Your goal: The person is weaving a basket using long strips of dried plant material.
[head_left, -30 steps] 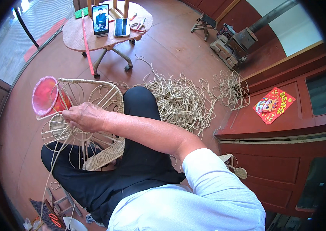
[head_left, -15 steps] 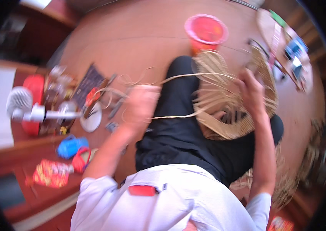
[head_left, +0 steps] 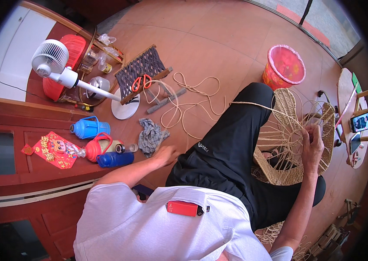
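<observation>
While the right hand (head_left: pixel 312 145) is closed at the woven piece (head_left: pixel 281 176), its thumb and fingers drawn together on the thin cords of the open frame, the left hand (head_left: pixel 166 155) hangs well apart, beyond the left thigh. The right is thus by far the nearer hand. From the left hand, the woven piece lies away to the right and slightly ahead, resting about the lap; from the right hand, most of it spreads to the left, with one curved wall just to the right of the knuckles.

Its outline is too rounded for a clear long axis, but the oval panel (head_left: pixel 286 104) points forward from the right hand. A pale strand (head_left: pixel 253 104) crosses the left knee, running sidelong toward that hand, and loose loops of cord (head_left: pixel 210 95) lie on the floor ahead of the left.

Whether the left hand is empty or holds something cannot be told: its fingertips blur beside the dark trousers (head_left: pixel 218 152). The right hand hides the exact point of its pinch, the strand's end is lost among the spokes, and the right forearm and thigh cover part of the near edge.
</observation>
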